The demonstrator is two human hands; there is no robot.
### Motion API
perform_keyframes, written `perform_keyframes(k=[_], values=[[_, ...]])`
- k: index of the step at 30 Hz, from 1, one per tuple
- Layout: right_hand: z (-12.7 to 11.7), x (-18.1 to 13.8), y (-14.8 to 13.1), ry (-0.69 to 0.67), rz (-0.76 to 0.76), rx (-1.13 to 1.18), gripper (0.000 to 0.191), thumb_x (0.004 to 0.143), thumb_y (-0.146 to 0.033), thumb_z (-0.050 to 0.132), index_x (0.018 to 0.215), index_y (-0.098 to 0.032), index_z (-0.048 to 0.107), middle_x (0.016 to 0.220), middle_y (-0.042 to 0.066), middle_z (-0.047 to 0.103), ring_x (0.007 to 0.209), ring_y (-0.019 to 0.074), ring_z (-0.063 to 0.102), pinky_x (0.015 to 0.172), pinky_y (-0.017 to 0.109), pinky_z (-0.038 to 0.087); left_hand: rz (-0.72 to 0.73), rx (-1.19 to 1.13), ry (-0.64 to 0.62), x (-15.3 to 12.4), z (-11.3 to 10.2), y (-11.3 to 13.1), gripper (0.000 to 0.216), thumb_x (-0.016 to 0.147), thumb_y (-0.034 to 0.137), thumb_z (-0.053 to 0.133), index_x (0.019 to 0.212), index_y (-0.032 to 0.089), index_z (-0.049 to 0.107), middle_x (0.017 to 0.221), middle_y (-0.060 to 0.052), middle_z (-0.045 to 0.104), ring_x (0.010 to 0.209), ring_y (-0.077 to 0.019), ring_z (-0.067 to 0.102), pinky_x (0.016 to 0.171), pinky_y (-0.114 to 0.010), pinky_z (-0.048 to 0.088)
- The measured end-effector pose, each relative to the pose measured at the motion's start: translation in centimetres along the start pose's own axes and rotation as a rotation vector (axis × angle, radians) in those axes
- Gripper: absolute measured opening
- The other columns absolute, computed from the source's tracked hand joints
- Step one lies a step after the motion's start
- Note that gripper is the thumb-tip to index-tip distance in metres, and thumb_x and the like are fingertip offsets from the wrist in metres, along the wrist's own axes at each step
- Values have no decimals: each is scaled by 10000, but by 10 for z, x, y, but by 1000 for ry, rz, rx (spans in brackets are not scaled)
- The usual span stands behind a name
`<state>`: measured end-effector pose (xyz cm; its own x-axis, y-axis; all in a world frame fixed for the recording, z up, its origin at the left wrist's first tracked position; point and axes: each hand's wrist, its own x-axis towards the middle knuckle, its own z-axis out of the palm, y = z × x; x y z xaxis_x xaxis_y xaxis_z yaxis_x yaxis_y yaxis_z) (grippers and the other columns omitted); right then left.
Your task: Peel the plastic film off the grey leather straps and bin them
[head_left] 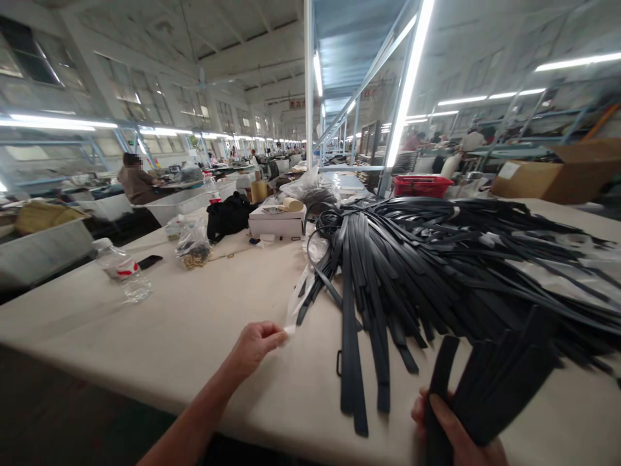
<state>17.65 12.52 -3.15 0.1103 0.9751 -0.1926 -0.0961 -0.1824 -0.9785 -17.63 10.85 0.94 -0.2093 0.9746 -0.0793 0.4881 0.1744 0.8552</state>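
My left hand [259,346] is closed in a pinch on the end of a whitish plastic strip [297,307] that runs back toward the pile. At the lower right, my right hand [453,430] grips several black straps [504,372], fanned out with their ends upward. A large heap of long black straps [388,259] covers the table's right half, some ends reaching toward the front edge. Beside one of these ends lies a small black rectangular buckle [339,363].
A plastic bottle [123,268] lies at the left by a dark phone [150,261]. Farther back are a bag of brass-coloured pieces [194,249], black cloth [230,217] and a white box [276,223]. A red basket [422,186] and cardboard box [548,171] stand behind. Another person [138,178] sits far left.
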Motion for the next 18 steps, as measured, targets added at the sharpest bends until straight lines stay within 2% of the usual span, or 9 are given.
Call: perform_keyframes(k=[4,8,13,16,18], values=[[1,-10,-2,21,85,223,470,564,-463,868,830,-131,668,643,33,710,589,193,669,514,253,590,-54,-261,117,-43,9,-10,328,668,462,704,622,171,562,552,63,480,541,-97,421,546,-213,326],[7,-32,-1,5,133,401,412,532,-362,902,801,-170,655,669,-6,696,583,150,639,469,204,546,-38,-364,154,-61,19,-24,374,624,438,768,578,185,497,541,63,483,534,-98,445,545,-207,331],[23,-62,-4,-198,172,219,385,638,-458,828,789,-146,661,613,26,673,470,134,578,440,225,478,-69,-448,156,-69,17,-33,446,663,559,722,558,188,497,511,63,450,515,-108,455,560,-224,391],[32,-72,-3,-189,124,135,408,656,-501,800,800,-144,663,632,33,677,467,122,556,425,217,415,-33,-455,121,-73,10,-29,451,674,562,723,555,171,534,509,42,510,519,-103,469,554,-217,374],[35,-73,-2,-219,122,69,418,693,-538,757,795,-143,664,607,31,662,458,108,514,407,210,351,-69,-529,69,-78,8,-22,440,678,563,722,589,165,557,530,21,571,527,-110,516,550,-215,379]])
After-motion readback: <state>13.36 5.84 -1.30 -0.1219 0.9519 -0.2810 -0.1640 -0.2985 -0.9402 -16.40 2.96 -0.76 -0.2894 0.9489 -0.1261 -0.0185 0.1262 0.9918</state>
